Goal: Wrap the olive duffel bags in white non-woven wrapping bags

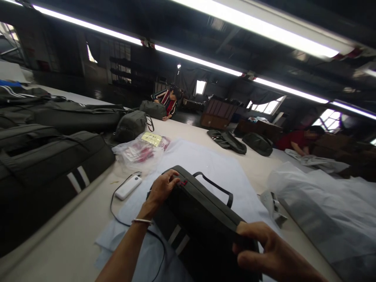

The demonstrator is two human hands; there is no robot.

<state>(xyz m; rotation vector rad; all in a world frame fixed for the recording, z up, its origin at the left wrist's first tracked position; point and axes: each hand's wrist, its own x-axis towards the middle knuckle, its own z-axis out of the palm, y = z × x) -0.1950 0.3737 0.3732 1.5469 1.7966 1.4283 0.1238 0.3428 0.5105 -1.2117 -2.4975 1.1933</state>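
Note:
A dark green bag with two white stripes and a black carry handle stands on a pale blue sheet. Near a small red tag at the bag's far left end, my left hand grips the top edge, fingers bent over it. My right hand pinches the near right corner between thumb and fingers. A bracelet circles my left wrist. Left of the bag lies a white power bank with a black cable running under my left forearm.
Large dark bags are heaped at left. A clear plastic packet with a yellow label lies ahead. Two flat dark bags sit beyond. Translucent plastic sheeting covers the right side. Two people work farther off.

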